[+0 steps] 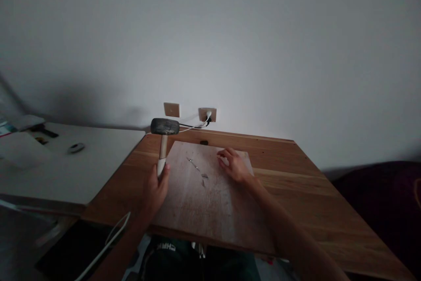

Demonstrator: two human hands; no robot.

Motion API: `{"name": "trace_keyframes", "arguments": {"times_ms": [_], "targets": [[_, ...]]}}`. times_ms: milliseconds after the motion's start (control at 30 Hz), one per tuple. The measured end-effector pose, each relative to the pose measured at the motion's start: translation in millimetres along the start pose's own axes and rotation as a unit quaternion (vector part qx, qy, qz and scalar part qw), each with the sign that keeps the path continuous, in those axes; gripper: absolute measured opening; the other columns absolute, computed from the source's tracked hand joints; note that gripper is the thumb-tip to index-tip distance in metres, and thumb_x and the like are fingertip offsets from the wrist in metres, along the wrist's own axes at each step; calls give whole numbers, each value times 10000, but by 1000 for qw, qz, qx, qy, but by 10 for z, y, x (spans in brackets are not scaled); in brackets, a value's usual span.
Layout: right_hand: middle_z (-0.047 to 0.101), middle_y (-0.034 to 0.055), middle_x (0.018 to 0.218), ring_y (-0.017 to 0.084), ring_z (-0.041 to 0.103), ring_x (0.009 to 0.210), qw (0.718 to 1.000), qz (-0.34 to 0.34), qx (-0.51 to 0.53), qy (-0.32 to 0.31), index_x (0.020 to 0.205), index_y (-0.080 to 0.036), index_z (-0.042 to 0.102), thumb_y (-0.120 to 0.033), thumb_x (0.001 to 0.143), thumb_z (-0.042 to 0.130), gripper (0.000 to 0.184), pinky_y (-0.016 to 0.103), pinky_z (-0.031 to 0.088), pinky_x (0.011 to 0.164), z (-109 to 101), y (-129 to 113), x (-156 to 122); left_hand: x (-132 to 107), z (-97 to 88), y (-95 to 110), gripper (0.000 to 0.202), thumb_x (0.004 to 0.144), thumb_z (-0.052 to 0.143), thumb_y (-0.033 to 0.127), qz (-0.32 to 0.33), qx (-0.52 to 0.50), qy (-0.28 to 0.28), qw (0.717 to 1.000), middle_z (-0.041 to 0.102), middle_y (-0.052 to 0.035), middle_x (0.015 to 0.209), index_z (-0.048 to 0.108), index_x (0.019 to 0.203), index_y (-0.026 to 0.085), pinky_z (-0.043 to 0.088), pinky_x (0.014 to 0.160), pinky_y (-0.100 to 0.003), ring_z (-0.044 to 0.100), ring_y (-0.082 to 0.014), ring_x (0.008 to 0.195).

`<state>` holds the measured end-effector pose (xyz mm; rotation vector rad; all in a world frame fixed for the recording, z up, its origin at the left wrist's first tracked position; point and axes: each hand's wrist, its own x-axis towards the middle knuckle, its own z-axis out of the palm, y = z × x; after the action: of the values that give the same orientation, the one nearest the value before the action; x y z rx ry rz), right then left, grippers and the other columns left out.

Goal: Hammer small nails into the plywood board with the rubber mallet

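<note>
My left hand [158, 186] is wrapped round the pale handle of a mallet [165, 126], whose dark, thick head is raised above the left edge of a wooden board [184, 206]. Over the board's far right part, my right hand [233, 165] has its fingertips drawn together close to the surface. Whatever is between them is too small to make out. Left of that hand lies a thin metal piece [193, 164]. Some small metal bits [204, 176] rest nearer the middle of the board.
The board lies on a brown wooden table [279, 162] against the wall. Behind it, cables run from a wall socket [207, 115]. A white table [98, 154] at the left bears a computer mouse [76, 147]. A white cable [108, 243] hangs at the front left.
</note>
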<state>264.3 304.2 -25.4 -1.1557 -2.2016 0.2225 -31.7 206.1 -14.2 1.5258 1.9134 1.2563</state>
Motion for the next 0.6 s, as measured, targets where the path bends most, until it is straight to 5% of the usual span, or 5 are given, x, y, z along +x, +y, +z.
{"name": "trace_keyframes", "arguments": {"times_ms": [100, 200, 433, 600], "targets": [[663, 75, 1035, 176, 650, 850, 991, -23, 36, -123, 1095, -198, 666, -191, 948, 560, 181, 313, 536, 814, 32, -250, -5, -9, -28, 44, 412, 937, 423, 636, -10, -30, 20, 999, 646, -17, 772, 532, 929, 239, 453, 607, -292, 656, -221, 738], [662, 73, 1017, 170, 642, 836, 981, -33, 57, -181, 1050, -185, 682, -177, 921, 610, 147, 292, 521, 780, 80, -422, 3, 32, -45, 87, 400, 933, 430, 624, 11, -42, -11, 999, 627, -3, 746, 535, 918, 238, 447, 606, -285, 640, -206, 716], [662, 66, 970, 159, 627, 815, 969, -30, 72, -233, 960, -162, 703, -119, 891, 625, 113, 264, 487, 762, 149, -399, 70, 317, 25, 62, 394, 939, 447, 586, 82, 0, -96, 992, 633, -19, 773, 580, 916, 216, 443, 672, -292, 629, -202, 746], [676, 72, 952, 176, 628, 862, 966, -2, 69, -250, 958, -155, 680, -90, 875, 619, 121, 276, 484, 802, 192, -403, 80, 359, 229, -94, 425, 911, 411, 609, 71, 3, -112, 991, 543, 13, 635, 544, 799, 221, 405, 608, -283, 589, -185, 626]]}}
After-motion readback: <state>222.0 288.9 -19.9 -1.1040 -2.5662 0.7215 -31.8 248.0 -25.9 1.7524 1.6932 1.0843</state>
